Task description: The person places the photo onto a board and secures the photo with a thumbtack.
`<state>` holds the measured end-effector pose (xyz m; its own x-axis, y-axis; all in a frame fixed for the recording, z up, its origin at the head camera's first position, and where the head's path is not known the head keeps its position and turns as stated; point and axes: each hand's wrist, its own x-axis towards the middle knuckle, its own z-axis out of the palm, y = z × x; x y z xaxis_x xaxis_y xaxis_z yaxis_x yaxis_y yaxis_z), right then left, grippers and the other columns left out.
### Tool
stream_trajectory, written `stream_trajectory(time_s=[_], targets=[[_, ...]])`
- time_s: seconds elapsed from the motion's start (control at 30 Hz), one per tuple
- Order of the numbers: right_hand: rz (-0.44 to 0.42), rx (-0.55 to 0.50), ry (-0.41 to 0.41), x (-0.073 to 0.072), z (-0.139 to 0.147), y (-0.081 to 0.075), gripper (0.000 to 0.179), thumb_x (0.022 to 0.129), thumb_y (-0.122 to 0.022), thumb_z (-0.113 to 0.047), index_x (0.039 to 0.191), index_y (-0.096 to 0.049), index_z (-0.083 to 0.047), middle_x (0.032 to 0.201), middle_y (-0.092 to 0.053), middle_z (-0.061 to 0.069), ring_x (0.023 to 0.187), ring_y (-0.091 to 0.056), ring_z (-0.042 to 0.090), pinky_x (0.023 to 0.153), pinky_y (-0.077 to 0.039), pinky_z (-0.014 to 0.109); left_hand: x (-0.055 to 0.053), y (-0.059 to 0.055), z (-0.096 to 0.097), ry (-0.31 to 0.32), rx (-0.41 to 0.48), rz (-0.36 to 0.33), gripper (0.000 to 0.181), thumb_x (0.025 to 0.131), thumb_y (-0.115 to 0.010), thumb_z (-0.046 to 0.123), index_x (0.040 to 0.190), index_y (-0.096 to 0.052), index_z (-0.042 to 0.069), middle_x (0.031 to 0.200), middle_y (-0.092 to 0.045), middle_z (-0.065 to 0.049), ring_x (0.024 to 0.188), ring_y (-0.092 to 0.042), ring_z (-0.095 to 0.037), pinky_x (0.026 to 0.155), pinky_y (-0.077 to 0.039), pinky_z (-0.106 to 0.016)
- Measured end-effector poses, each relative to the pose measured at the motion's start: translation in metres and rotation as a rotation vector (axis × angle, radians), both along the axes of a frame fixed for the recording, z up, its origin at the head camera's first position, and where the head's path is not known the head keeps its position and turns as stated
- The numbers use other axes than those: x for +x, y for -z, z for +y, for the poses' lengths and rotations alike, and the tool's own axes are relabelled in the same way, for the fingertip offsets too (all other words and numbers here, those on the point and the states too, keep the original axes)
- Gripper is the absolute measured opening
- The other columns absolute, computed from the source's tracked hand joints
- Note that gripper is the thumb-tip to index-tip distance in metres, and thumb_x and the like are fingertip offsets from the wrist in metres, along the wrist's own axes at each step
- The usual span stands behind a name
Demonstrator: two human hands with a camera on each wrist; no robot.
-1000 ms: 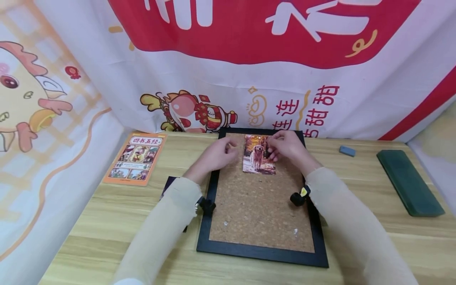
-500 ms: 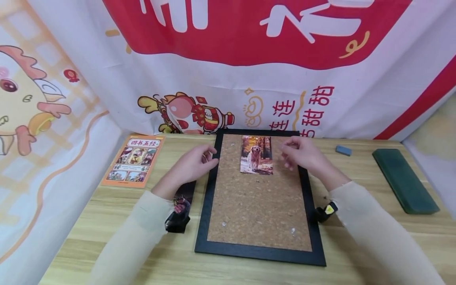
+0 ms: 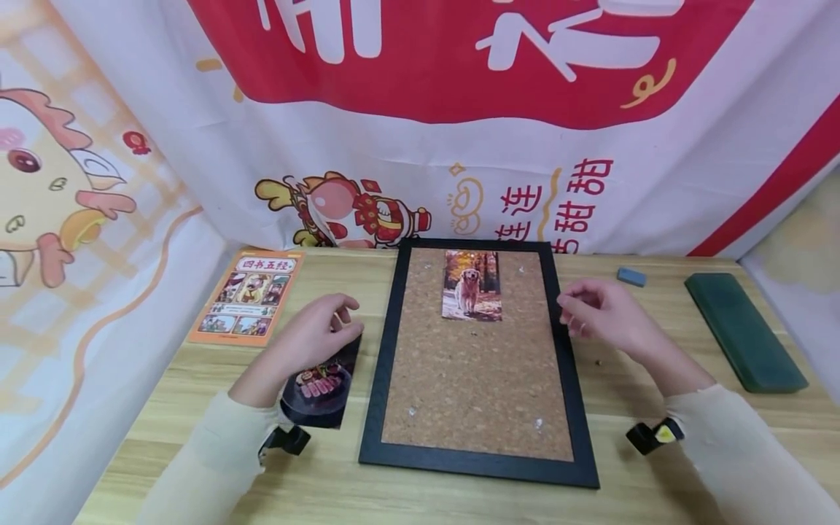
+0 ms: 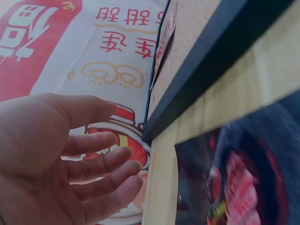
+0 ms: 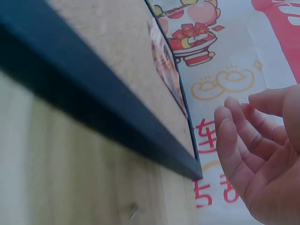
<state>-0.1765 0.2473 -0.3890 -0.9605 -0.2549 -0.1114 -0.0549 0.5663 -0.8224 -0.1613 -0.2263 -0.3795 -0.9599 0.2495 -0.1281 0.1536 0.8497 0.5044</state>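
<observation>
The left grip (image 3: 318, 332) is slack and fairly wide, holding nothing, poised over the far part of the food photo (image 3: 316, 394), which lies on the desk (image 3: 341, 496) left of the cork board (image 3: 479, 386). The right grip (image 3: 607, 310), also holding nothing, is narrower, thumb near the bent fingers, by the right side of the black frame (image 3: 479, 469).

Nearest on the cork, small clear bits (image 3: 412, 412), perhaps pins, sit toward both near corners. Farther up, the dog photo (image 3: 471, 286) lies near the far edge, roughly square to the frame. Beyond the frame are an orange booklet (image 3: 246, 295) at far left, and a blue block (image 3: 631, 276) and a green case (image 3: 744, 332) on the right.

I judge this to be photo arranging. It calls for handling prints by their edges, keeping them flat and square, and steadying the frame while pressing. Fingertips are best kept off the glossy faces.
</observation>
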Motion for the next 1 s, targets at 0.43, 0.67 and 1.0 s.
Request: stream_trajectory(time_s=[0.43,0.67,1.0], targets=[[-0.085,0.12,0.037,0.044,0.041,0.028,0.033,0.112,-0.061,-0.031,0.126,-0.066,-0.003,0.09,-0.069,0.011,0.075,-0.064,0.02,0.064,-0.058,0.031,0.041,0.013,-0.041,-0.153,-0.137,-0.022,0.078,0.101,-0.073,0.049,0.152,-0.048,-0.004,0.131,-0.067,-0.028,0.11,-0.07,-0.038,0.088,-0.06,-0.056],[-0.146,0.116,0.044,0.056,0.049,0.048,0.03,0.109,-0.066,-0.025,0.126,-0.066,0.0,0.094,-0.07,0.009,0.073,-0.065,0.019,0.062,-0.06,0.032,0.056,0.024,-0.054,-0.168,-0.182,-0.055,0.091,0.096,-0.077,0.055,0.151,-0.044,-0.01,0.128,-0.066,-0.031,0.111,-0.069,-0.043,0.093,-0.058,-0.06],[-0.191,0.141,0.09,0.058,0.051,0.059,0.03,0.11,-0.065,-0.023,0.128,-0.065,0.001,0.093,-0.069,0.009,0.073,-0.065,0.02,0.061,-0.06,0.032,0.063,0.032,-0.055,-0.207,-0.235,-0.086,0.097,0.091,-0.084,0.053,0.15,-0.044,-0.013,0.138,-0.057,-0.038,0.123,-0.062,-0.054,0.102,-0.054,-0.066]])
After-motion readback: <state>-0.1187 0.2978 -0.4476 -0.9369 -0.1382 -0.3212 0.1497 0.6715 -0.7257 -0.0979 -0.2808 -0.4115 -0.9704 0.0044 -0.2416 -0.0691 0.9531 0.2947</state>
